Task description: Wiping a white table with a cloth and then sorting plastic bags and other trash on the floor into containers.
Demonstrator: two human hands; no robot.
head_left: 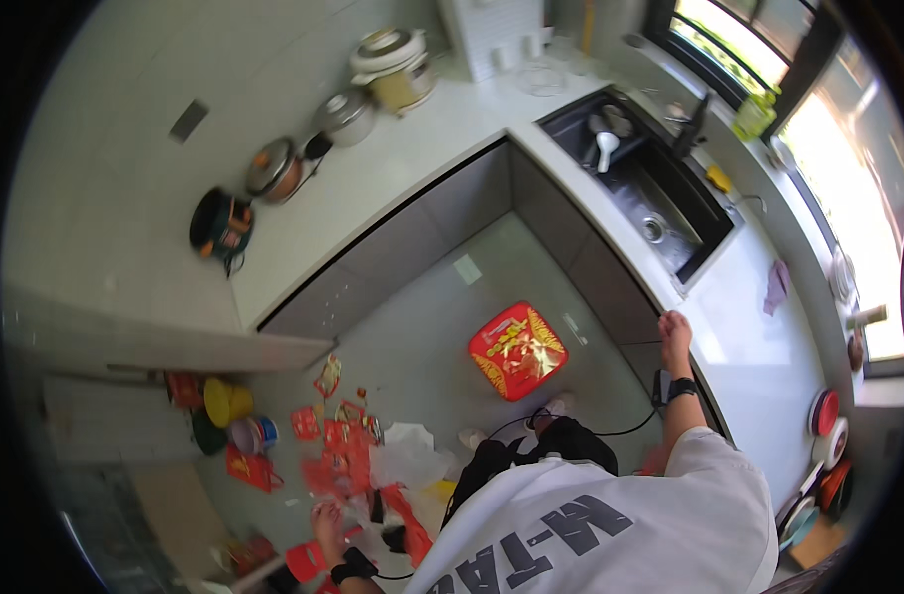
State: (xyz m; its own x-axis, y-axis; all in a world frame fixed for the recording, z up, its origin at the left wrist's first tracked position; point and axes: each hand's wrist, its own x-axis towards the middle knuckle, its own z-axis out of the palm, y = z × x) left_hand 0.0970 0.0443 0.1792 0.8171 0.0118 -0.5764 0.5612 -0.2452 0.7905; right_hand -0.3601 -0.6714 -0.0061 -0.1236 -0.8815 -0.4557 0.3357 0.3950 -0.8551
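My left hand point(329, 523) is low on the left, blurred, above red and white plastic bags point(352, 460) and wrappers on the floor; whether its fingers hold anything is unclear. On the right, my right hand point(675, 338) is over the front edge of the white countertop point(749, 393), beside the sink corner, its fingers partly curled; I see no object in it. Both wrists wear black straps. A glossy red box or package point(519, 351) with yellow print lies on the floor before my feet. A black cable runs past my legs.
A black sink point(652, 200) holds a white spoon point(607, 148). A white and yellow cooker point(394, 67), a steel pot point(346, 116), a lidded pan point(274, 171) and a dark green appliance point(222, 226) stand along the counter. A yellow bucket point(228, 402) is among floor items at left.
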